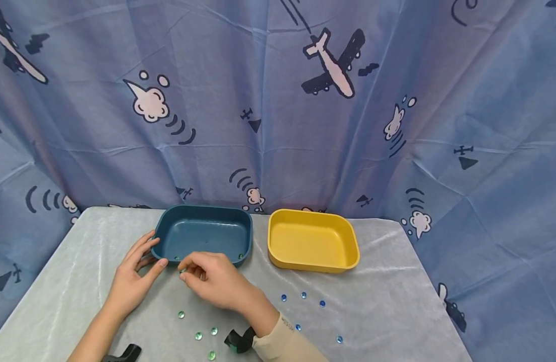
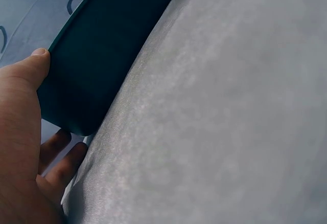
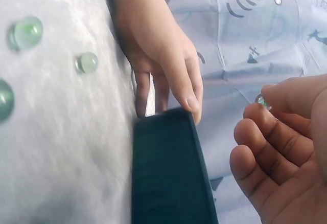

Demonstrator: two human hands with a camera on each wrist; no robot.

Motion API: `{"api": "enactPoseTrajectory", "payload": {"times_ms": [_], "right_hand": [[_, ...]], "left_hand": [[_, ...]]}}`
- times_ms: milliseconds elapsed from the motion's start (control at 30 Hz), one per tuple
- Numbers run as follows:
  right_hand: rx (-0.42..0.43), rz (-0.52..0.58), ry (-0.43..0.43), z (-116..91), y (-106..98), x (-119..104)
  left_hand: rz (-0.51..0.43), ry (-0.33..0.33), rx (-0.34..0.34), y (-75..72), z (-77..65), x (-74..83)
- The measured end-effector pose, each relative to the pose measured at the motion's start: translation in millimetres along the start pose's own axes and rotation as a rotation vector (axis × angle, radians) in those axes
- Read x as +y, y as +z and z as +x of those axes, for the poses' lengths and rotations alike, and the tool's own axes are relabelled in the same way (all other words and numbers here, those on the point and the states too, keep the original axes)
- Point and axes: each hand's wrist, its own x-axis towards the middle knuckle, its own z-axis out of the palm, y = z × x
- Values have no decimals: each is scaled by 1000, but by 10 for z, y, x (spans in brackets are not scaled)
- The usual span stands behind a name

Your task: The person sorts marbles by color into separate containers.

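A dark teal tub (image 1: 205, 236) stands at the back of the cloth-covered table, with small green glass beads (image 1: 241, 256) inside by its front wall. At its left front corner my left hand (image 1: 132, 281) holds the tub, thumb on the rim and fingers round the corner in the left wrist view. My right hand (image 1: 216, 281) is over the tub's front edge. Between its thumb and forefinger it pinches a green glass bead (image 3: 262, 101), seen best in the right wrist view. Several more green glass beads (image 1: 198, 336) lie on the cloth in front of the tub.
To the right of the teal tub stands a yellow tub (image 1: 311, 244). Several blue glass beads (image 1: 322, 303) are scattered on the cloth in front of it. A patterned blue curtain (image 1: 278, 100) hangs behind the table. Black straps (image 1: 239, 341) show at the wrists.
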Motion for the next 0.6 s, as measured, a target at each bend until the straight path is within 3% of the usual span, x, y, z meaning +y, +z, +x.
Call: {"api": "enactPoseTrajectory", "payload": {"times_ms": [367, 600], "right_hand": [[120, 75, 58, -46, -243, 182], [177, 75, 127, -90, -385, 372]], "left_hand": [[21, -44, -7, 1, -2, -1], [7, -31, -4, 1, -1, 10]]}}
